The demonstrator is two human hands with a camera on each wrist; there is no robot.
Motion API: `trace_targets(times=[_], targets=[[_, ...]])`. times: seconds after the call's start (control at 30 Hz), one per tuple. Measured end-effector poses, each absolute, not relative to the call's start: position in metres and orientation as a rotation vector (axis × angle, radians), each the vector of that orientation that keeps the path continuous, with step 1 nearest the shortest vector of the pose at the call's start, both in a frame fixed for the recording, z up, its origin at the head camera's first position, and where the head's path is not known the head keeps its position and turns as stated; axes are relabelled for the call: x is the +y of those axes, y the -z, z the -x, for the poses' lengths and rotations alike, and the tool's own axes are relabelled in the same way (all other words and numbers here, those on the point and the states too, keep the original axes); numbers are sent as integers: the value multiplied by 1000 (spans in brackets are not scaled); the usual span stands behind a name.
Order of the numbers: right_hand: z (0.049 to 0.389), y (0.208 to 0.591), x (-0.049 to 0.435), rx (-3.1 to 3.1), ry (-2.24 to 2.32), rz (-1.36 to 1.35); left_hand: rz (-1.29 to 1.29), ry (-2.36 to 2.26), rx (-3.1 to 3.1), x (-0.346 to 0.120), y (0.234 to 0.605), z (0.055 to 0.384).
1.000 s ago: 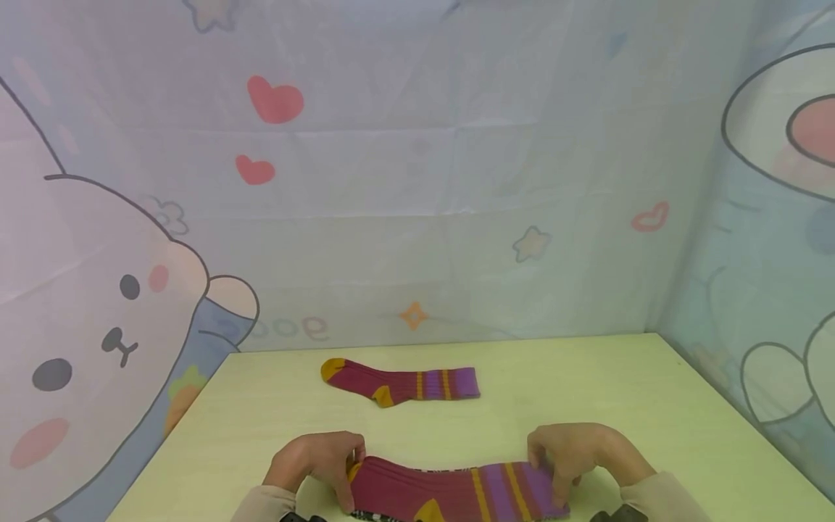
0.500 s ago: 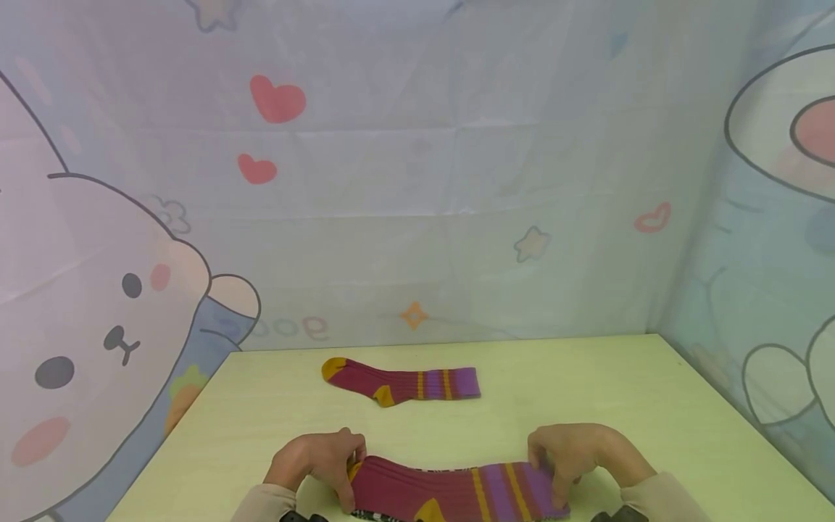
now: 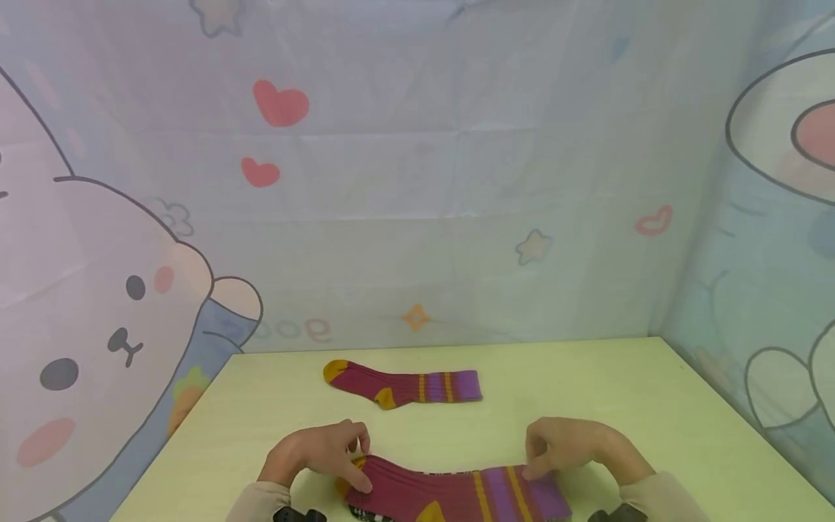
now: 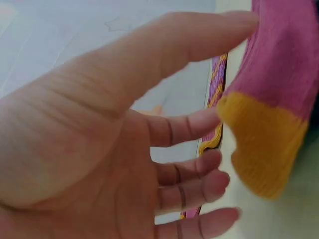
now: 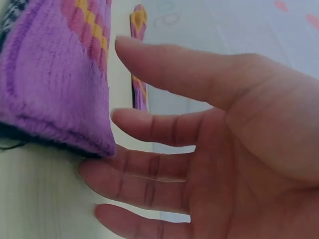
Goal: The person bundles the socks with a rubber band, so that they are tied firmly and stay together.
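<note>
A maroon sock (image 3: 404, 493) with mustard toe and heel and a striped purple cuff lies flat at the table's near edge. Beneath it shows a black-and-white patterned edge (image 3: 368, 516). My left hand (image 3: 329, 449) is over its toe end; in the left wrist view the fingers are loosely spread beside the mustard toe (image 4: 264, 144), thumb tip at the maroon part. At the cuff end is my right hand (image 3: 574, 446), and in the right wrist view its relaxed fingers lie beside the purple cuff (image 5: 60, 84), holding nothing.
A matching sock (image 3: 391, 384) lies farther back on the pale yellow-green table (image 3: 587, 377), toe to the left. A cloth backdrop (image 3: 417, 181) with cartoon prints rises behind the table and along both sides.
Both hands have loosened from the ends of the near sock and lifted slightly, thumbs now over its top. The sock stays in place; the far one has not moved.
</note>
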State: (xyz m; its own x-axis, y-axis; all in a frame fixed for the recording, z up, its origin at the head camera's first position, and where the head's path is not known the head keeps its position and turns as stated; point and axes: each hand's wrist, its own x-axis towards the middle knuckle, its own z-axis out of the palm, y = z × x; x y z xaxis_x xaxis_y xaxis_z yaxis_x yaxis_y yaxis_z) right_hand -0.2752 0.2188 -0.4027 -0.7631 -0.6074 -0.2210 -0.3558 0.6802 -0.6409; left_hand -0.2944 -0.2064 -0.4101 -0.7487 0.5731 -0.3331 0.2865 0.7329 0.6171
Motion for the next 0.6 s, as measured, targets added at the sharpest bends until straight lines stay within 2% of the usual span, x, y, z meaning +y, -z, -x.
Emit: trace_targets(times=[0.33, 0.6], targets=[[294, 397, 209, 2521, 939, 749, -608, -937, 2594, -207, 395, 299], [305, 391, 193, 2598, 1072, 694, -448, -1078, 2829, -203, 395, 305]])
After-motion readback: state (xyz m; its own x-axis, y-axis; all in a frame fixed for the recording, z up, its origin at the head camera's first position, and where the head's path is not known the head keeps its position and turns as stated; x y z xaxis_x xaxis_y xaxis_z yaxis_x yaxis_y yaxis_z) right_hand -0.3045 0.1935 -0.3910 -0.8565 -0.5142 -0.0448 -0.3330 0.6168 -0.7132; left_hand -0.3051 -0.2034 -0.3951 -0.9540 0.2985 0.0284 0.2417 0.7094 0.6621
